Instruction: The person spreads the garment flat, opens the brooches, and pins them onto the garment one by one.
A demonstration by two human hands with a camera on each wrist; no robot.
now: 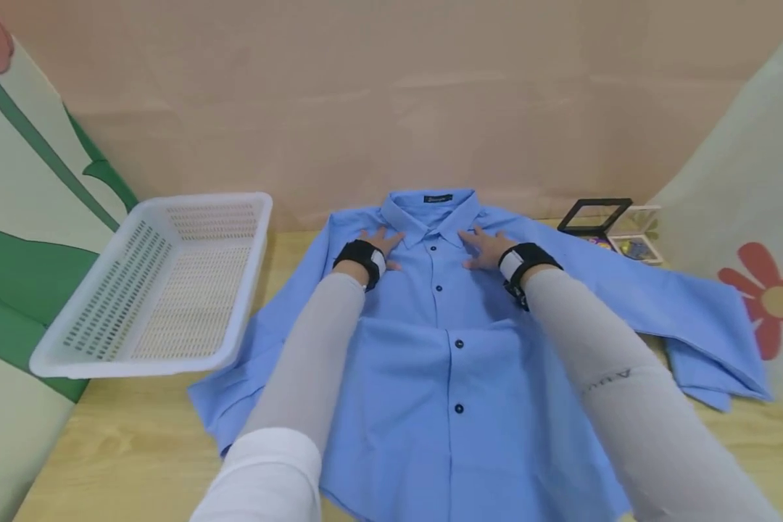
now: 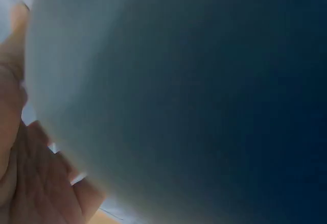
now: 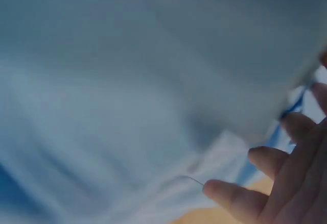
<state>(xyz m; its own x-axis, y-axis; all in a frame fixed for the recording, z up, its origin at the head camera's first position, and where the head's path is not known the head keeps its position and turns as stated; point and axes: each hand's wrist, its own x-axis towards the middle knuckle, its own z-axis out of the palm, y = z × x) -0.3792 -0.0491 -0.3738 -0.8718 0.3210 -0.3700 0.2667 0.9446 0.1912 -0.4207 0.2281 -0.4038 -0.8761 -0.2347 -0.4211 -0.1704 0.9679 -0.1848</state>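
A blue button-up shirt [image 1: 398, 384] lies front up on the wooden table, its collar [image 1: 460, 216] at the far end and dark buttons down the middle. My left hand [image 1: 383, 245] rests on the chest just below the collar, fingers spread. On the other side of the button line, my right hand [image 1: 487, 248] touches the cloth with its fingers apart. A fold of fabric crosses the shirt below both hands. Blurred shirt cloth fills most of both wrist views, with the fingers [image 3: 271, 160] of the right hand extended at one edge.
A white plastic basket [image 1: 251, 290] stands on the left, beside one sleeve. The other sleeve [image 1: 698, 304] stretches right, its end folded under. At the back right sits an opened small case [image 1: 594, 217] with a dark-framed lid. Cloth hangings surround the table.
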